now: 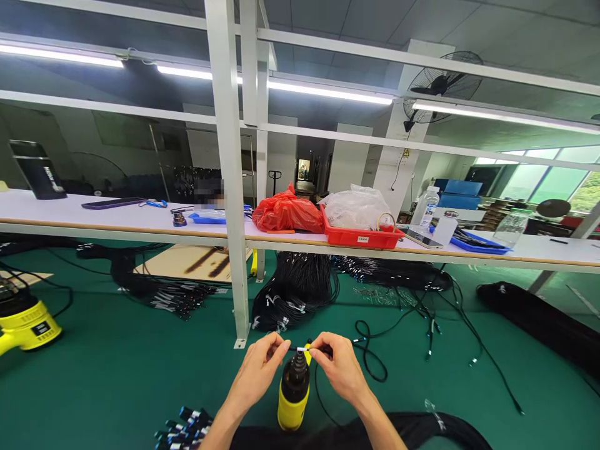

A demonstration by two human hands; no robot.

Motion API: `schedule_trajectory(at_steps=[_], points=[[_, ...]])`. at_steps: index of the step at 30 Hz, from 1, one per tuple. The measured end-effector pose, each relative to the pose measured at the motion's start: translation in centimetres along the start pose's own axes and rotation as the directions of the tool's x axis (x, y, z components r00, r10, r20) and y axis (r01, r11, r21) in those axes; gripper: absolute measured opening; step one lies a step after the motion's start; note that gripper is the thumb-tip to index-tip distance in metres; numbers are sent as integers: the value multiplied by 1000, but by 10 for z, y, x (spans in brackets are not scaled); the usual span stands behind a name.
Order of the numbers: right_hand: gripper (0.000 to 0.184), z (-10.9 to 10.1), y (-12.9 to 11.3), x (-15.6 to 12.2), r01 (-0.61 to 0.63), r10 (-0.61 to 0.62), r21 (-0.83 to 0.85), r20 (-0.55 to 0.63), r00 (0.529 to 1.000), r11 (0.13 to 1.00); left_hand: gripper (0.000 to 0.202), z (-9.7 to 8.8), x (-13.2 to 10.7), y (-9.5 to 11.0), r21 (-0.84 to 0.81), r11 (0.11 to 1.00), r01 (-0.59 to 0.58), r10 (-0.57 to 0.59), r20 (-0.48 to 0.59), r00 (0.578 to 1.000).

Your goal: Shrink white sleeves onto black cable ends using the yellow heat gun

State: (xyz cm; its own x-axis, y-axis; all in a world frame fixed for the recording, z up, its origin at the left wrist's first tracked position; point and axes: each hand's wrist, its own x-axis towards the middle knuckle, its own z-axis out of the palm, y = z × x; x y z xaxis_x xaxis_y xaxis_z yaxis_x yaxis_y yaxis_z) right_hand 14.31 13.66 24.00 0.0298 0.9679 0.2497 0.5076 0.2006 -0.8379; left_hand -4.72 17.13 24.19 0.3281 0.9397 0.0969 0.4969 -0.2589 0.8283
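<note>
My left hand (255, 372) and my right hand (340, 369) pinch a thin black cable (300, 349) between them, just above the nozzle of a yellow heat gun (293, 394) that stands upright on the green mat. A short white sleeve on the cable sits between my fingertips. The cable trails off to the right in loops (372, 362). Both hands are closed on it.
Bundles of black cables (295, 290) lie on the green table (117, 375), with more at the bottom (187, 425) and right (539, 319). A white post (232, 187) stands ahead. The shelf (94, 222) carries a red tray (360, 234), a red bag (285, 215) and bottles. Another yellow tool (25, 322) sits at the left.
</note>
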Motion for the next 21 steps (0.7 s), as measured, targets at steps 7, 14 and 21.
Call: schedule_trajectory(at_steps=[7, 14, 21], points=[[23, -5, 1, -5, 29, -21, -135, 61, 998, 990, 42, 2, 2, -6, -86, 996, -7, 6, -8, 1000], [19, -4, 6, -4, 33, -27, -134, 42, 999, 990, 29, 3, 2, -10, -157, 986, -58, 60, 7, 998], [12, -1, 7, -3, 25, -24, -91, 12, 1000, 995, 22, 2, 3, -9, -149, 985, -84, 85, -4, 996]])
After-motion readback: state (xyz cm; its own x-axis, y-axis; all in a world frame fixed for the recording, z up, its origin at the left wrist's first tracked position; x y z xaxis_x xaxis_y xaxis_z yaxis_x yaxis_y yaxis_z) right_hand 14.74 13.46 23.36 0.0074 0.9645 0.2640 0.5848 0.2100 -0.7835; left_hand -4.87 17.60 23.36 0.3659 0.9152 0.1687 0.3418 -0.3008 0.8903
